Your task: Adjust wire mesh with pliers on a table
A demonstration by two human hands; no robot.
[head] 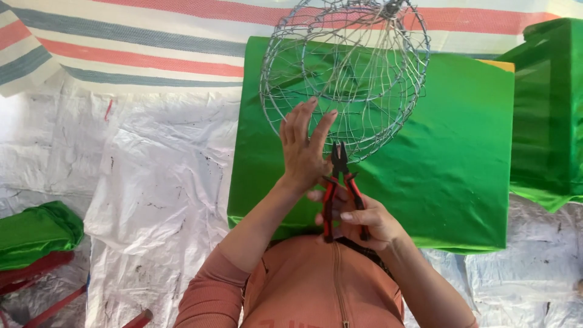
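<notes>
Makeshift craft workshop, striped tarp (121,42) overhead, white plastic sheeting (152,182) on floor, green fabric (449,152) spread out

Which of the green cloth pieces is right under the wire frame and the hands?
The big flat green sheet in the middle, lying behind the wire frame. The folded bundle sits far left; another piece is at the right edge.

Pliers (341,191) red-black handles; wire frame (344,73) grey; cloth (449,164) shiny green.
</notes>
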